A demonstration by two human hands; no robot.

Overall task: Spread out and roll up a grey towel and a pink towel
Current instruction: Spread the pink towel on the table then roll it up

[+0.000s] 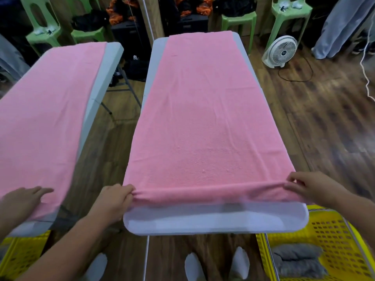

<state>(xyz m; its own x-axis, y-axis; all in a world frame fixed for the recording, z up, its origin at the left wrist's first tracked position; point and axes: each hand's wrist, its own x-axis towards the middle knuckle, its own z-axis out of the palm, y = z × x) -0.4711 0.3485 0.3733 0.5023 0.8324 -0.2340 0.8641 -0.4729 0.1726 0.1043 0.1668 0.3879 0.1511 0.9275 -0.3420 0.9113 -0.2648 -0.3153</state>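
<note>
My left hand (113, 199) pinches the near left corner of the pink towel (203, 118), fingers curled over the cloth and thumb tucked against it. My right hand (308, 189) holds the near right corner the same way, fingers bent down onto the edge. Between my hands the towel's near edge is turned over on itself into a narrow, slightly puckered band that runs straight across.

The rest of the pink towel lies spread flat along the white surface (213, 222), reaching its far end, with a few soft creases. It covers almost the full width, leaving a bare strip along the left side, a sliver at the far right corner, and a bare band at the near end just in front of my hands.

Low on my right a yellow basket (324, 230) stands on the wooden floor (324, 118), and rolled grey towels (296, 258) lie stacked inside it. A white fan (281, 51) sits on the floor beyond the surface's far right corner, with green chairs (290, 15) behind it. To my left is a second pink-covered surface with a flat hand on it; I cannot tell for certain whether that is a mirror image.
</note>
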